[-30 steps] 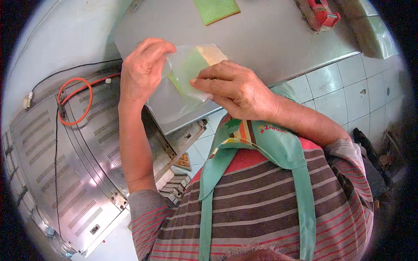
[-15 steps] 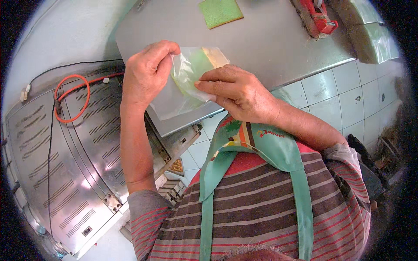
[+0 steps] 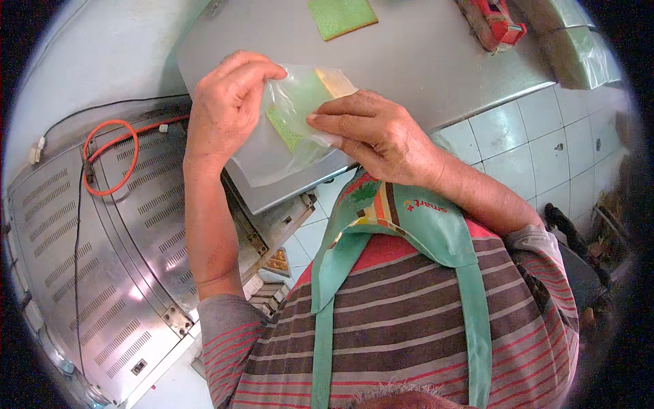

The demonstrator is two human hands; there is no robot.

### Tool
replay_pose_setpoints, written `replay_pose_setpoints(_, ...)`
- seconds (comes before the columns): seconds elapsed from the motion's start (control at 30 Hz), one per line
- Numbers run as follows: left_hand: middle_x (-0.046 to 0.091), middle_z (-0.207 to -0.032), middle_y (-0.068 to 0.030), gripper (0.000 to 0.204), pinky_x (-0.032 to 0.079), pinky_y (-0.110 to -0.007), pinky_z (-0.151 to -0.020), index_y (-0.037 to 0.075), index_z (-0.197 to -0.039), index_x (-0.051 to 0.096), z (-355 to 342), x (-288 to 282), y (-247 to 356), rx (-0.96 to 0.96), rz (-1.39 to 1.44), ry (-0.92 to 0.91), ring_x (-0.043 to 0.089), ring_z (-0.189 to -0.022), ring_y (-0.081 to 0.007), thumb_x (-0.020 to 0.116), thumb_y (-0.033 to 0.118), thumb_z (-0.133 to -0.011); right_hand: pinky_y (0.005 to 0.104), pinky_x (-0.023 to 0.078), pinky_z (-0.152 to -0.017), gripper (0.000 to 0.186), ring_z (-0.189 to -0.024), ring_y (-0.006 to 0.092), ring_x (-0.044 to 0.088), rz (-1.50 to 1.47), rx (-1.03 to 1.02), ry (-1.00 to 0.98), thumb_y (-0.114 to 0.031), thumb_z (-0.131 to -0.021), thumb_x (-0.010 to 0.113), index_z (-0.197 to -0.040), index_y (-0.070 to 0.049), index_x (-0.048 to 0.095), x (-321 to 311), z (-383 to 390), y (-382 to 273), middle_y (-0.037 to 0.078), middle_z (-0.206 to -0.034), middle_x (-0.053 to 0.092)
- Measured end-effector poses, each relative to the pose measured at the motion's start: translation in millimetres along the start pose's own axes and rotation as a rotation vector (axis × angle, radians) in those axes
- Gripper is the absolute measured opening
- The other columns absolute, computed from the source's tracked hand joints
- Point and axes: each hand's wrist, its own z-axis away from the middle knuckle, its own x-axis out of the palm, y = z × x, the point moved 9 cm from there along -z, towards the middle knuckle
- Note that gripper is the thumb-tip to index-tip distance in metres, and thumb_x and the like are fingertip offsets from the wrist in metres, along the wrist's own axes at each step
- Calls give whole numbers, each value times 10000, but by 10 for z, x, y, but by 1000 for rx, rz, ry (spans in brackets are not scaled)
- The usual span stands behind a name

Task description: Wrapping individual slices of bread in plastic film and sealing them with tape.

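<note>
A clear plastic bag [image 3: 294, 80] is stretched between my two hands above the metal table. Inside or behind its film shows a soft green slice [image 3: 281, 128], bread or cake by its look, with a pale tan strip at its far right. My left hand [image 3: 230, 102] pinches the bag's far left edge between thumb and fingers. With thumb and fingers pressed together, my right hand [image 3: 375, 133] grips the bag's right side and hides part of it. A similar square green slice [image 3: 342, 17] with a browned edge lies flat on the table, beyond the bag.
On the metal table [image 3: 422, 75] a red tape dispenser [image 3: 501, 31] stands at far right, beside plastic-wrapped packages [image 3: 575, 51]. At left is a slotted metal appliance [image 3: 102, 252] with an orange hose [image 3: 112, 192] looped over it. White floor tiles [image 3: 497, 129] lie right of the table.
Both hands have shifted slightly away from me with the bag. Its film has folded differently, baring more of the green slice's lower left part.
</note>
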Motion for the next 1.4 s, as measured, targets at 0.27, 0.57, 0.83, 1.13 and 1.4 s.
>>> replay_pose_setpoints(0.27, 657, -982, -97, 220, 491, -276, -733, 26, -962, 654, 46, 77, 52, -205, 38, 20, 641, -848, -219, 686, 30, -744, 381, 484, -835, 337, -965, 297, 597, 13, 19, -9, -24, -786, 639, -1121, -64, 650, 54, -15, 11, 129, -1066, 631)
replay_pose_setpoints(0.57, 662, -1027, -109, 387, 525, -339, -786, 78, -1146, 574, 243, 242, 136, -232, 103, 90, 666, -921, -233, 622, -51, -784, 304, 516, -628, 201, -717, 168, 643, 11, 85, -51, -27, -777, 684, -976, -17, 660, -98, -337, 189, 87, -796, 643)
replay_pose_setpoints(0.83, 682, -926, -123, 490, 530, -352, -777, 119, -1269, 465, 292, 282, 155, -308, 273, 115, 679, -879, -267, 618, 7, -818, 328, 528, -641, 203, -700, 215, 653, -69, 209, 17, -13, -720, 696, -910, -41, 631, -142, -505, 298, 100, -790, 652)
replay_pose_setpoints(1.13, 641, -954, -123, 516, 516, -367, -791, 102, -1281, 444, 517, 335, 103, -323, 238, 42, 653, -890, -273, 652, 43, -812, 275, 519, -656, 105, -704, 108, 628, -80, 230, -210, -41, -768, 697, -848, -29, 632, -68, -583, 370, 51, -749, 657)
replay_pose_setpoints(1.4, 611, -957, -104, 582, 480, -362, -839, 48, -1273, 454, 1051, -92, 265, -282, 19, 522, 610, -931, -260, 730, 73, -760, 229, 488, -653, 85, -681, 58, 564, -31, 279, -321, -39, -775, 708, -828, -29, 643, -48, -584, 426, -8, -713, 608)
